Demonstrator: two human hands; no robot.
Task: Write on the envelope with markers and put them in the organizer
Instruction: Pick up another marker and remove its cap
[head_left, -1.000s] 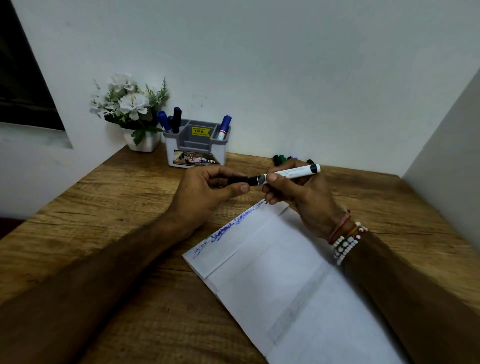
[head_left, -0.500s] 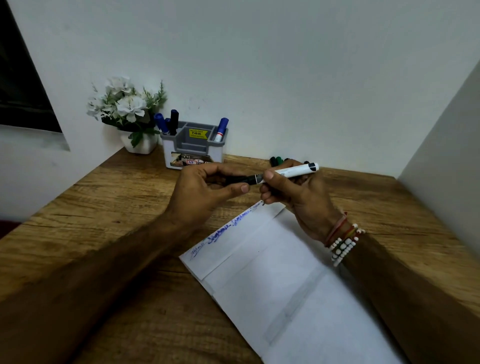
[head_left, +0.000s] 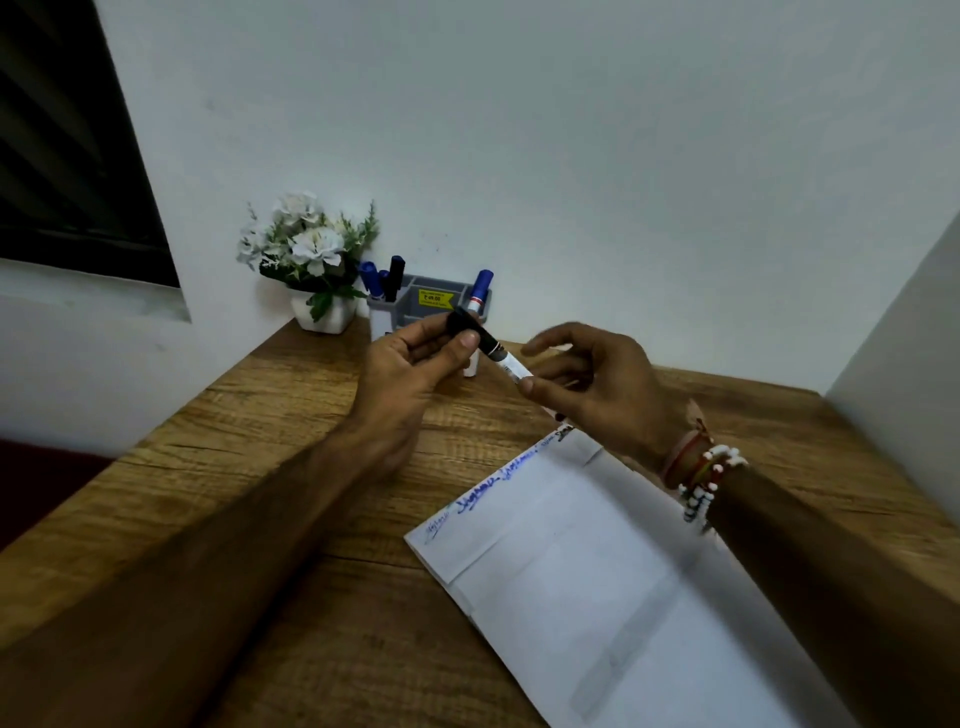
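Two hands meet above the table (head_left: 249, 447): left hand (head_left: 410, 374) pinches the marker (head_left: 496, 354) by its cap; right hand (head_left: 608, 387), loosely spread, touches the barrel.

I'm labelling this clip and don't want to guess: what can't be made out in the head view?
Head view:
The blue writing on the envelope: too small, blurred.
The right hand: blurred; whether it pinches the marker is unclear, and it hides the marker's rear part.
Front of the organizer: covered by the left hand.
Envelope's near corner: cut off by the bottom edge.
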